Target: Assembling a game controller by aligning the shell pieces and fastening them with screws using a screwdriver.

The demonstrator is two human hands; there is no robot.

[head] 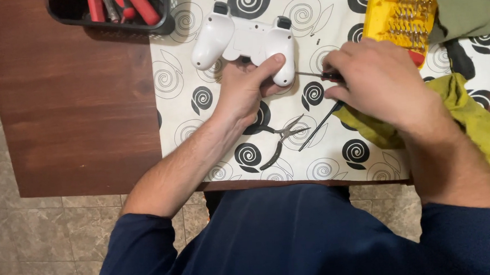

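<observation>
A yellow rectangular bit case [401, 16] lies open at the tabletop's [73, 108] far right, a black basket [113, 15] of red-handled tools far left. Your white game controller [243, 41] lies face down on the spiral-patterned cloth [186, 101], long axis left-right, grips pointing toward you. Your left hand [248, 89] clasps its right grip, thumb on top; your right hand [380, 81], knuckles up, seemingly pinches a thin screwdriver [312, 74] pointing left at that grip.

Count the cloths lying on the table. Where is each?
2. A yellow-green cloth lies under the right hand; an olive-green cloth sits at the top right corner. Others may lie outside view.
</observation>
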